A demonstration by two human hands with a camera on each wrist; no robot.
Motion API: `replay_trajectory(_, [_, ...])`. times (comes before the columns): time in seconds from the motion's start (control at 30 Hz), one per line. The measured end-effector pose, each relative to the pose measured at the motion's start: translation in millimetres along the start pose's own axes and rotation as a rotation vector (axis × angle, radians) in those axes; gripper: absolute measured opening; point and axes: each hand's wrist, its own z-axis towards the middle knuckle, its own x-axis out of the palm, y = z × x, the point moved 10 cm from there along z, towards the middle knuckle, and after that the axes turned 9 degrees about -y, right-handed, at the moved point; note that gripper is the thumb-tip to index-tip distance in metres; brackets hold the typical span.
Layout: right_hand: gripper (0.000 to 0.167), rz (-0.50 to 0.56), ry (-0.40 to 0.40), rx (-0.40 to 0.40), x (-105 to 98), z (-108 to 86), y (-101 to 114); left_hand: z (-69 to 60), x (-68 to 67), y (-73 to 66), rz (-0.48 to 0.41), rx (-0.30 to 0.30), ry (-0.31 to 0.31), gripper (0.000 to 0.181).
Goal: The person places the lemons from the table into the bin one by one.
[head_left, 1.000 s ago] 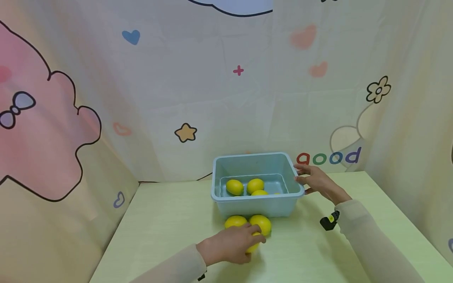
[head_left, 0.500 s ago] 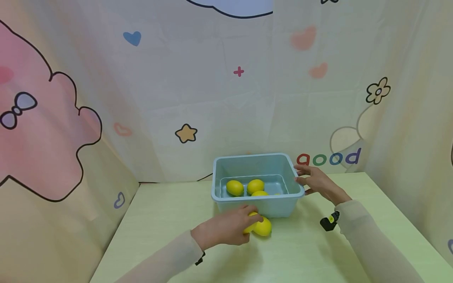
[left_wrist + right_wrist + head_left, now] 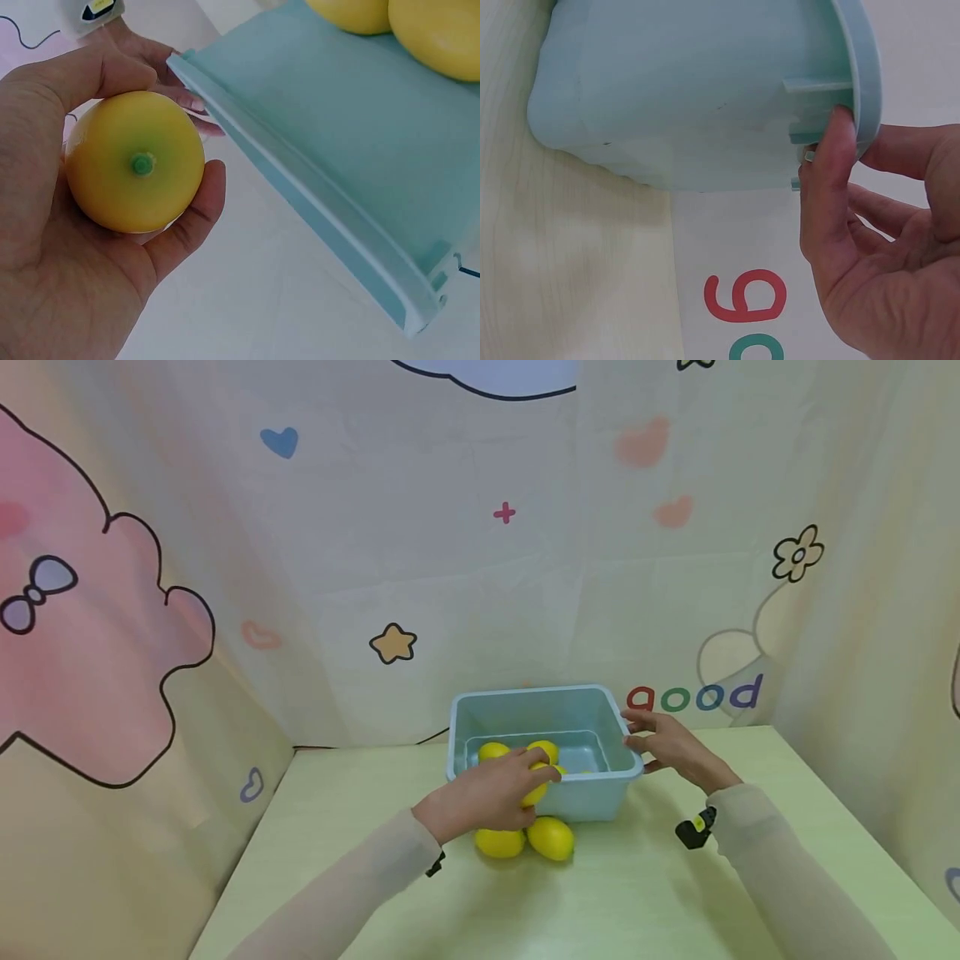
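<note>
My left hand (image 3: pixel 480 793) grips a yellow lemon (image 3: pixel 135 169), its fingers and thumb curled round the sides. It hangs in front of the light blue plastic bin (image 3: pixel 588 800), at about the height of the front rim. In the left wrist view the lemon's green stem end faces the camera. On the bin's right side, my right hand (image 3: pixel 675 752) pinches the rim (image 3: pixel 868 82), thumb and fingers on either side of the lip. Several lemons lie inside the bin, among them one at the back (image 3: pixel 543 750); the left hand partly covers them.
Two more lemons, one on the left (image 3: pixel 499 843) and one on the right (image 3: pixel 551 838), lie on the pale wooden table (image 3: pixel 360 835) close to the bin's front wall. A printed curtain (image 3: pixel 450 568) hangs behind the table and along both sides.
The left hand has lifted a lemon from the table in front and carried it up and forward to the bin's front rim. The right hand stays on the right rim.
</note>
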Motion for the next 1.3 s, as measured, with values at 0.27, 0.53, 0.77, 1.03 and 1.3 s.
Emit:
replay_trajectory(0.27, [0.068,-0.004,0.0,0.009,0.5,-1.2,-3.2,18.4,-10.7,14.9,-0.07,-0.073,0.023,0.049])
replay_trajectory(0.53, [0.068,0.005,0.008,-0.004,2.2,-0.1,-2.0,37.1,-18.9,39.1,-0.152,-0.144,0.029,0.051])
replay_trajectory(0.77, [0.067,0.002,0.005,-0.004,1.8,2.5,-3.1,49.2,-18.0,66.6,-0.208,-0.238,0.045,0.051])
replay_trajectory(1.03, [0.067,0.008,0.006,-0.005,2.4,2.4,-2.4,56.7,-15.5,99.7,-0.256,-0.333,0.004,0.051])
replay_trajectory(1.3, [0.068,0.013,0.008,-0.005,2.1,0.8,-0.3,61.9,-5.2,125.8,-0.303,-0.409,-0.002,0.049])
